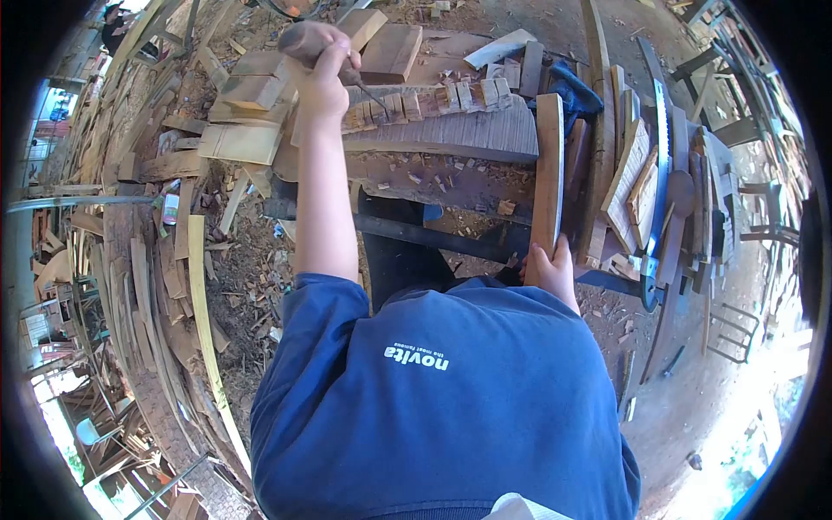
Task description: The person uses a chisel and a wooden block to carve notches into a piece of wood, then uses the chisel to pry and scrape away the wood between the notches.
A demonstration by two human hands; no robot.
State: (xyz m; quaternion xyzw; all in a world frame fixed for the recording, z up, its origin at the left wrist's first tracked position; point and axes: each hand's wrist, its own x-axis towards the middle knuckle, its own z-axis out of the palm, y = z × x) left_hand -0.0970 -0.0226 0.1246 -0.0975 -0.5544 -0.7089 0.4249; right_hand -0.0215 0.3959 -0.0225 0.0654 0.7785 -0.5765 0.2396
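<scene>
My left hand (322,65) is closed around the thick wooden handle of a chisel (371,94). Its thin metal shaft slants down to the right, with the tip at the row of cuts along one edge of a wooden workpiece (459,132). Several small blocks stand between those cuts. My right hand (552,267) grips the near end of a long wooden bar (547,173), which lies across the right end of the workpiece. The fingers beneath the bar are partly hidden.
A blue clamp (574,91) sits beyond the bar. Further right are a blue-framed saw (660,156) and stacked boards (628,186). Loose blocks (390,52) lie behind the workpiece. Chips litter the ground, and long strips (204,295) run along the left.
</scene>
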